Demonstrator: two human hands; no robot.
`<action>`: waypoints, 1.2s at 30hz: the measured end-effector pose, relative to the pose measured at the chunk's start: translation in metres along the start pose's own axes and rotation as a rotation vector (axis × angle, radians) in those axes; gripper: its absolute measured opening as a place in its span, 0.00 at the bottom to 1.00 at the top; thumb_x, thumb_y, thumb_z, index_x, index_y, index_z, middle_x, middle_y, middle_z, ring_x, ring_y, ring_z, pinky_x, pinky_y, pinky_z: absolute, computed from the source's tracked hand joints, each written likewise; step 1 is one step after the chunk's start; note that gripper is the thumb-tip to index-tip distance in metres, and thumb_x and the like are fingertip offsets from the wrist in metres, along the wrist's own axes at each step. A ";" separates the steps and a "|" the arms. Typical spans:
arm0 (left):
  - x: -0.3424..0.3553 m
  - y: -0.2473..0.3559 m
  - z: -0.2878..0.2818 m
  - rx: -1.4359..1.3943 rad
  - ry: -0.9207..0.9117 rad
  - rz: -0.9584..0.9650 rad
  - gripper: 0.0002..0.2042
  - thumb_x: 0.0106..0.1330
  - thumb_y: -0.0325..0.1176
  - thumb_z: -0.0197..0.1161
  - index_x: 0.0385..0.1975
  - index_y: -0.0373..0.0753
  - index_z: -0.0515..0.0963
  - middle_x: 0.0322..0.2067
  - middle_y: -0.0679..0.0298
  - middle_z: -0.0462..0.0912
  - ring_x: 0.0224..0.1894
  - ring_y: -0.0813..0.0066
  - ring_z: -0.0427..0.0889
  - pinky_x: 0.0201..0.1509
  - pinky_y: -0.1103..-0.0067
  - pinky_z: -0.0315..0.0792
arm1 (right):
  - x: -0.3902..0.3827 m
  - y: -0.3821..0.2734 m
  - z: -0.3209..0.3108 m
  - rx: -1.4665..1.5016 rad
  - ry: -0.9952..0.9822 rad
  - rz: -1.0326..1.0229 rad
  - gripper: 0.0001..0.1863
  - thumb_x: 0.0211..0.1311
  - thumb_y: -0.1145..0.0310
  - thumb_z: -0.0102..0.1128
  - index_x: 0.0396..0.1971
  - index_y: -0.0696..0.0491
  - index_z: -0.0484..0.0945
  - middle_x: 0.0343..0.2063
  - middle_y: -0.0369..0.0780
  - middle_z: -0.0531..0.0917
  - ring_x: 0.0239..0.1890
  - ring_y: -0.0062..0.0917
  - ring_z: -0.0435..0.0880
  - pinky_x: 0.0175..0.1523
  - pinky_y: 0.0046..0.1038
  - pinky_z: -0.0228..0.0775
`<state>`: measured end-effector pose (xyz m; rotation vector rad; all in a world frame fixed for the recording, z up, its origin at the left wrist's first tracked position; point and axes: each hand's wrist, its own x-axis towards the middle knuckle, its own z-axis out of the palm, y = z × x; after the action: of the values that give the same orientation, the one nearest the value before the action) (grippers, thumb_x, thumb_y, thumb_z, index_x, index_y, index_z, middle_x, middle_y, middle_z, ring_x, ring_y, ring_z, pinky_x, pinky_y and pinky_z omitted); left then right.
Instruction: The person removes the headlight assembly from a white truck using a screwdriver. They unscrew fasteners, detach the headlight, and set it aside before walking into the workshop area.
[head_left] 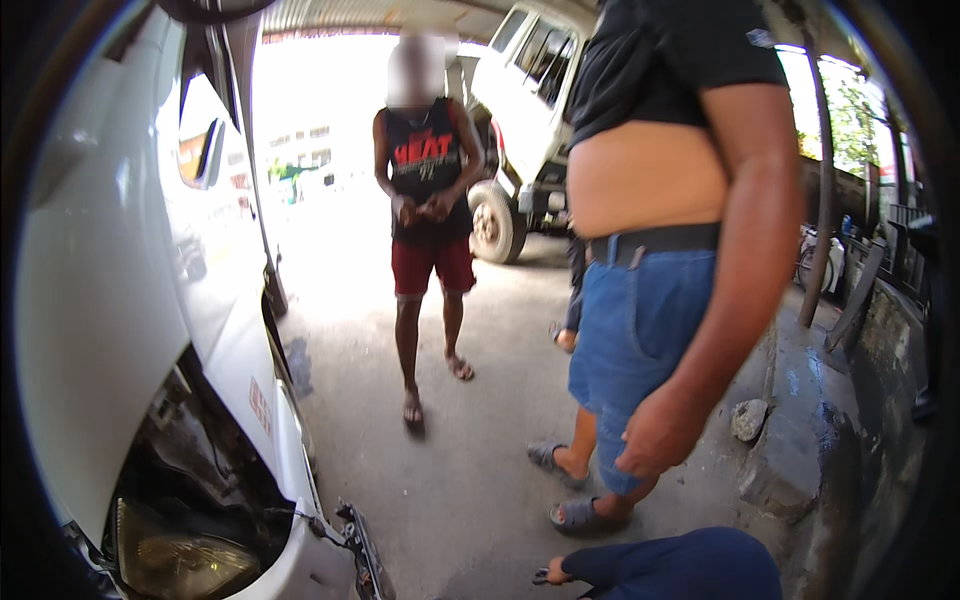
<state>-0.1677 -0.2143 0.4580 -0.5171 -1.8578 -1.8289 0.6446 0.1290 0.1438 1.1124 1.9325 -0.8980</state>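
Neither left hand nor right hand is caught in frame, so the grip can't be told tbh. Closest by, a loose black bracket is seen hanging at the white car front corner, near the headlight. Probably light, stiff and sharp-edged, so it's best held mid-length.

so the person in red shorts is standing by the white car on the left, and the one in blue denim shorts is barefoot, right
Not quite. In the head view the person in blue denim shorts wears grey sandals, not bare feet. The rest holds: the person in red shorts stands on the concrete by the white car on the left.
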 end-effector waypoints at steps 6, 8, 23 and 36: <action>0.020 0.020 -0.065 -0.302 -0.042 -0.073 0.33 0.75 0.51 0.56 0.72 0.35 0.65 0.64 0.39 0.70 0.62 0.40 0.70 0.69 0.63 0.66 | -0.152 0.022 0.045 0.125 0.144 0.221 0.17 0.62 0.56 0.60 0.38 0.55 0.87 0.36 0.49 0.88 0.41 0.39 0.88 0.44 0.43 0.76; 0.027 0.017 -0.083 0.106 -0.074 -0.047 0.32 0.74 0.43 0.53 0.77 0.45 0.58 0.74 0.49 0.63 0.66 0.42 0.71 0.72 0.59 0.65 | -0.187 0.020 0.057 0.126 0.190 0.259 0.17 0.62 0.57 0.60 0.39 0.55 0.87 0.36 0.49 0.88 0.41 0.39 0.88 0.45 0.43 0.77; 0.065 -0.067 -0.099 0.293 0.147 0.559 0.24 0.76 0.35 0.43 0.70 0.46 0.69 0.62 0.48 0.77 0.52 0.44 0.83 0.57 0.49 0.76 | -0.248 -0.003 0.121 0.124 0.246 0.322 0.18 0.63 0.59 0.60 0.47 0.55 0.85 0.43 0.50 0.87 0.46 0.37 0.87 0.48 0.42 0.77; 0.051 -0.061 -0.109 0.119 -0.075 0.024 0.26 0.80 0.47 0.42 0.71 0.39 0.68 0.68 0.49 0.70 0.65 0.52 0.73 0.70 0.60 0.66 | -0.211 -0.006 0.146 0.095 0.168 0.336 0.21 0.64 0.61 0.59 0.54 0.55 0.83 0.48 0.50 0.86 0.50 0.35 0.86 0.51 0.42 0.77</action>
<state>-0.2364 -0.3283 0.4365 -0.5695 -1.9869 -1.6931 0.7517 -0.0786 0.2498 1.5569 1.7724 -0.7354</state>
